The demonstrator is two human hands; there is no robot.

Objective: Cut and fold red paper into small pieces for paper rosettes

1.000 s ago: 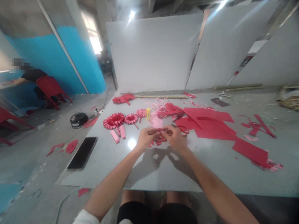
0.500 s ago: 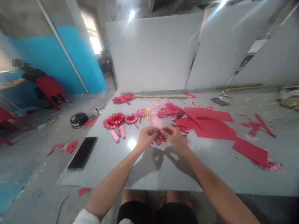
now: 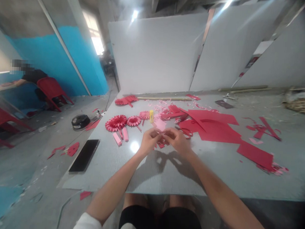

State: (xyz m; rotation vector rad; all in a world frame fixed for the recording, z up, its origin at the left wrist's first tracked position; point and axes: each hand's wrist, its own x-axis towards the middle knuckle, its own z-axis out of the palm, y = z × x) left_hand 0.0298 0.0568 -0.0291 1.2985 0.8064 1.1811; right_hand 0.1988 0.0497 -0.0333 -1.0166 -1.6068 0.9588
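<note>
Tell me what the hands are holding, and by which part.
The left hand and right hand pinch a small red paper piece between their fingertips; exactly which part is gripped is too small to tell.

There were two bare hands, a left hand (image 3: 149,141) and a right hand (image 3: 178,140), three red paper rosettes (image 3: 116,123), two pink paper strips (image 3: 117,139), one yellow glue stick (image 3: 151,116), one black smartphone (image 3: 84,155) and two red plastic chairs (image 3: 53,92).

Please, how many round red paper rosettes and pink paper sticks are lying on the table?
Red paper rosettes: 3
Pink paper sticks: 2
Total: 5
</note>
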